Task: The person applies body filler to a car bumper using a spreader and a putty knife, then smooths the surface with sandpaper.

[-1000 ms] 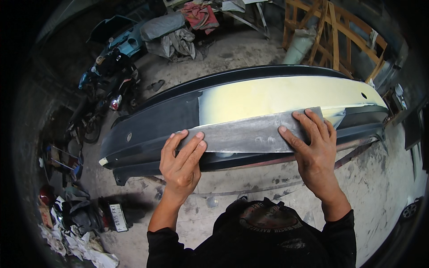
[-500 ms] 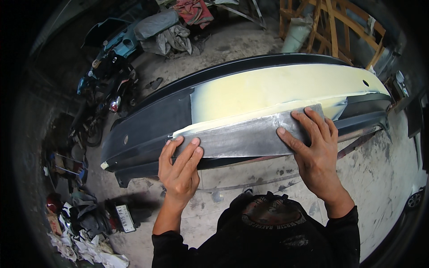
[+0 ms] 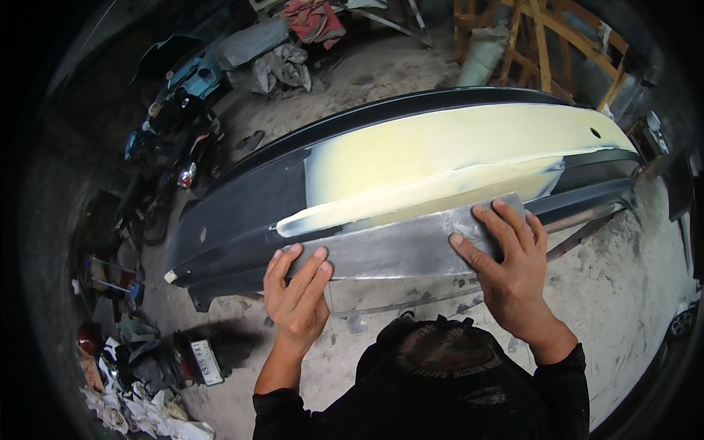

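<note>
Stretched lengthwise in front of me is a dark car bumper (image 3: pixel 242 191), with a broad pale-yellow layer of filler (image 3: pixel 411 147) over its middle and right. A ridge of filler runs along the layer's lower part. Over the near side lies a long, flat grey sheet (image 3: pixel 389 246), perhaps a spreader or sanding sheet. My left hand (image 3: pixel 297 297) grips its left end, fingertips on the upper face. At the right end, my right hand (image 3: pixel 517 268) holds it with thumb and fingers spread on top. The sheet's underside is hidden.
Motorcycles (image 3: pixel 183 147) stand at the left, with a number plate (image 3: pixel 206 362) and crumpled paper (image 3: pixel 147 403) nearer me. Grey covers (image 3: pixel 271 66) and a red cloth (image 3: pixel 312 22) are at the back. A wooden frame (image 3: pixel 543 51) leans at the far right beside a pale sack (image 3: pixel 484 55).
Both hands have drawn the grey sheet toward me, down off the filler's lower ridge. More of the filler's near edge now shows.
</note>
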### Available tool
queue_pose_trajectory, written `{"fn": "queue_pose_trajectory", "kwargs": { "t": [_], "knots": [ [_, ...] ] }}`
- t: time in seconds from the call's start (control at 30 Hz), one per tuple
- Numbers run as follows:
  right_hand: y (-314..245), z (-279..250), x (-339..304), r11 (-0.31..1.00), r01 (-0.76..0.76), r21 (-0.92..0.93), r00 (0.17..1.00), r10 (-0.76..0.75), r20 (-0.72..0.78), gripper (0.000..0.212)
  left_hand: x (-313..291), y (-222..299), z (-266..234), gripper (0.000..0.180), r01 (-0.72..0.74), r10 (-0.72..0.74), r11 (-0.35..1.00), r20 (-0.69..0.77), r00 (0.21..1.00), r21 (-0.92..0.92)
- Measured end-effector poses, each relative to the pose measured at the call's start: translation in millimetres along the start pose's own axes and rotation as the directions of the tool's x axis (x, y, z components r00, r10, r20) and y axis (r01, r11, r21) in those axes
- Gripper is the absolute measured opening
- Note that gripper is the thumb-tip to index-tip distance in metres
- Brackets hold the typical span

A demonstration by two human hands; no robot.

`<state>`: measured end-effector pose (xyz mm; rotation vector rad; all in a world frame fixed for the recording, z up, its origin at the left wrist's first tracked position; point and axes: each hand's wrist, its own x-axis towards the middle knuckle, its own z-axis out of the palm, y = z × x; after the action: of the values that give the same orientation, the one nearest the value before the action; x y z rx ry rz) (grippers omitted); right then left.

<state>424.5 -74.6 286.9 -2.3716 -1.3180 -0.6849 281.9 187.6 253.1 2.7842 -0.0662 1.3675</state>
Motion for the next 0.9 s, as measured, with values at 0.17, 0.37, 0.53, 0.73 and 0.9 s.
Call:
{"fn": "queue_pose_trajectory", "kwargs": {
  "t": [0.17,0.37,0.53,0.73,0.9],
  "knots": [
    [6,0,-9,1.000,-0.002,0.012,0.999,0.003,-0.043,0.048,-3,7,-1,0.026,-0.004,0.004,1.000,0.012,1.000,-0.019],
    [20,-11,-23,0.998,-0.040,0.042,0.996,0.043,-0.074,0.048,6,26,8,0.025,-0.017,0.017,0.997,-0.004,1.000,-0.069],
    [38,-18,-33,0.998,-0.065,0.011,0.993,0.066,-0.100,0.046,21,40,18,0.027,-0.041,0.038,0.994,-0.032,0.999,-0.105],
    [53,-29,-42,0.995,-0.101,0.015,0.988,0.102,-0.112,0.044,37,58,22,0.028,-0.072,0.069,0.989,-0.032,0.997,-0.132],
    [63,-34,-50,0.994,-0.106,-0.026,0.988,0.102,-0.115,0.043,42,65,27,0.029,-0.125,0.122,0.984,-0.034,0.992,-0.128]
  ]
}}
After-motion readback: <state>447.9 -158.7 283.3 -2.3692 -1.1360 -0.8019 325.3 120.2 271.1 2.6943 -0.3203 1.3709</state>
